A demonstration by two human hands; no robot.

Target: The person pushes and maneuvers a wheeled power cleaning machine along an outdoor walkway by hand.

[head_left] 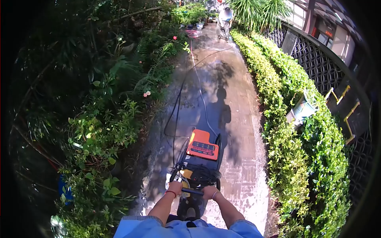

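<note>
Low in the view, my left hand (175, 187), with a red band at the wrist, is closed around the left end of a dark handlebar (192, 191). My right hand (209, 192) grips the bar's right end. The bar belongs to a wheeled machine with an orange top (202, 144) that carries a dark printed label. Coiled black cable (204, 174) hangs between the bar and the orange top. A pale hose (201, 93) and a dark cable (177, 107) run from the machine up the path.
The wet paved path (238, 139) runs ahead between dark plants on the left and a trimmed hedge (278, 95) on the right. A person (224, 25) stands at its far end near potted plants. A light bucket (304, 109) sits in the hedge; yellow pipes (337, 95) are beyond.
</note>
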